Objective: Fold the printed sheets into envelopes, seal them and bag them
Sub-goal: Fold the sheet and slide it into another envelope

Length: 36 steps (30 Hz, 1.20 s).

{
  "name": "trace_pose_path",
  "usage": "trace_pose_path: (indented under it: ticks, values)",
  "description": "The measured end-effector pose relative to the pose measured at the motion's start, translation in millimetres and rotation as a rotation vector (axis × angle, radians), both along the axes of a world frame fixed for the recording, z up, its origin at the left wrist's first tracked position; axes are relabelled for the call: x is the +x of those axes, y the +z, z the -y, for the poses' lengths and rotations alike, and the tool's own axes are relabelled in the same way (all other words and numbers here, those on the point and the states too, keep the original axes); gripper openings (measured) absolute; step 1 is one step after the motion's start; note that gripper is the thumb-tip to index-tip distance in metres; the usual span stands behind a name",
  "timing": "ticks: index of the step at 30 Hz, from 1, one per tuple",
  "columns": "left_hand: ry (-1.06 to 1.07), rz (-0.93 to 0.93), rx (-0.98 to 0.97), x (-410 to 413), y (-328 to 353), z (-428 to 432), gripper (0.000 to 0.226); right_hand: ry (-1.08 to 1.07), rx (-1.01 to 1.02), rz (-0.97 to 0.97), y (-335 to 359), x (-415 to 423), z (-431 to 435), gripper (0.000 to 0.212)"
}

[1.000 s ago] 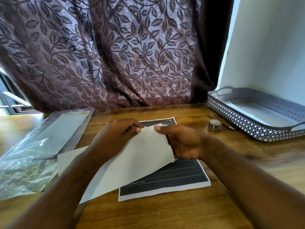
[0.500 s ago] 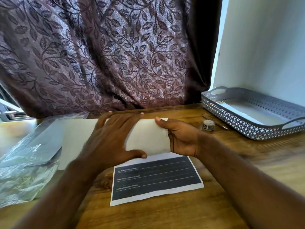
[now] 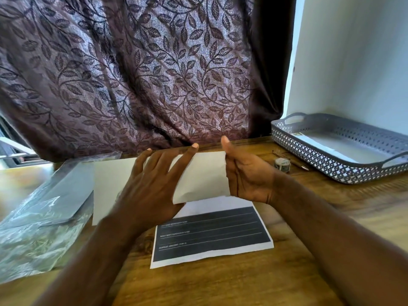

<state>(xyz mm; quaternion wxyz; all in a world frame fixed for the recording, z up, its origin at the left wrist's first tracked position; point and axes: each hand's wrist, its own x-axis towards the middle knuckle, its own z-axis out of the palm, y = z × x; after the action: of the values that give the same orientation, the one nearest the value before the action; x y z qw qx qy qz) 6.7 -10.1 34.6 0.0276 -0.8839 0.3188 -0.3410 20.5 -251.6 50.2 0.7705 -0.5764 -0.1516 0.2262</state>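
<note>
L hand [image 3: 152, 184] spread flat, fingers straight, pressing white folded paper sheet [image 3: 203, 175] over wooden tabletop [image 3: 220, 283] centre; R hand [image 3: 247, 175] cups sheet's 3 o'clock edge, thumb up; black printed sheet [image 3: 212, 235] lies at 6 o'clock.

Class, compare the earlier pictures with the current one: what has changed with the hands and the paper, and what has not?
The white sheet swung from slanted to level and moved farther back, uncovering more of the printed sheet. The left hand dropped its pinch and now lies flat on the white sheet, fingers straight. The right hand still holds its right edge. The bags, tape and tray stayed put.
</note>
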Motion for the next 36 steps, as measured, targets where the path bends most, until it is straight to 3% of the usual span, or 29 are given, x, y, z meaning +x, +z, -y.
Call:
trace_pose_path:
  ticks: [4, 6, 8, 10, 12, 17, 22, 30, 33, 36]
  values:
    - [0.136, -0.021, -0.025, 4.0, 2.3, -17.7, 0.117, -0.209, 0.091, 0.108, 3.1, 16.3, 20.2, 0.063]
    - [0.199, -0.063, -0.047, 7.4, 1.0, -26.6, 0.127, -0.422, -0.045, 0.224, -4.8, 25.8, 33.4, 0.048]
    - [0.228, -0.095, -0.064, 10.7, -2.1, -31.7, 0.134, -0.550, -0.499, 0.485, -16.2, 34.5, 43.9, 0.031]
    - [0.243, -0.127, -0.071, 14.0, -5.6, -34.5, 0.138, -0.477, -1.015, 0.695, -24.5, 43.0, 46.0, 0.021]
    - [0.257, -0.159, -0.078, 17.5, -9.0, -36.2, 0.139, -0.377, -1.244, 0.717, -27.7, 47.6, 42.5, 0.039]
    - [0.252, -0.191, -0.103, 21.5, -13.1, -37.7, 0.139, -0.255, -1.456, 0.705, -30.6, 55.9, 37.0, 0.074]
    - [0.248, -0.183, -0.099, 24.8, -15.9, -41.2, 0.139, -0.188, -1.424, 0.595, -28.3, 58.1, 34.5, 0.083]
    - [0.245, -0.177, -0.144, 24.2, -17.1, -42.6, 0.133, -0.264, -1.419, 0.515, -23.5, 53.3, 29.3, 0.087]
    - [0.256, -0.168, -0.173, 24.0, -16.6, -43.0, 0.134, -0.368, -1.268, 0.521, -23.6, 51.7, 31.9, 0.066]
    - [0.267, -0.150, -0.196, 25.5, -16.8, -44.9, 0.137, -0.554, -0.986, 0.510, -30.8, 57.2, 43.9, 0.033]
